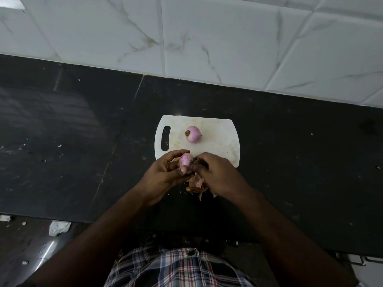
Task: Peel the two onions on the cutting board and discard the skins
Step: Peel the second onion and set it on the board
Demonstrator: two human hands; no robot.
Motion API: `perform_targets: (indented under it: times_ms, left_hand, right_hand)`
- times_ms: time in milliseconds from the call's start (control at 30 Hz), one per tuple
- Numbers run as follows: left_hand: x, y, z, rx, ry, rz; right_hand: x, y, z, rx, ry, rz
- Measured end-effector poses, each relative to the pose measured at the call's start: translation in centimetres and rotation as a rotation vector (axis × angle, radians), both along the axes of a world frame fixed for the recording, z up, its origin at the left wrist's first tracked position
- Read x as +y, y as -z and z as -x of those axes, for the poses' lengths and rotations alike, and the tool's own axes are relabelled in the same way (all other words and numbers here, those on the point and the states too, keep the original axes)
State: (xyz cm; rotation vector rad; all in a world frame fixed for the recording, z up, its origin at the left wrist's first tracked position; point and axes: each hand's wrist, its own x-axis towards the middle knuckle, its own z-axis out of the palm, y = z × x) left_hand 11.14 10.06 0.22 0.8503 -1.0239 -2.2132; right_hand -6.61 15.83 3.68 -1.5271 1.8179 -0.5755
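A white cutting board [219,141] lies on the black counter. One pink onion [193,134] rests on the board, its root end pointing left. My left hand [163,175] grips a second pink onion [185,159] just above the board's near edge. My right hand [215,172] pinches that onion's dry skin at its right end. Loose brown and pink skins [196,188] hang and lie under my hands on the counter in front of the board.
The black counter [83,131] runs left and right, with a white marble-tiled wall [207,38] behind it. Crumpled white scraps [59,227] lie on the floor at lower left. A metal handle [360,261] shows at lower right.
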Motion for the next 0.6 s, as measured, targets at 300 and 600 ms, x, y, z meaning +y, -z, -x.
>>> perform_targets:
  times_ms: [300, 600]
  left_hand:
    - [0.1, -0.4, 0.2, -0.122, 0.026, 0.15]
    - [0.2, -0.1, 0.7, -0.102, -0.188, -0.009]
  right_hand:
    - [-0.4, 1.2, 1.7, 0.076, -0.175, 0.16]
    - [-0.9, 0.2, -0.5, 0.057, -0.084, 0.202]
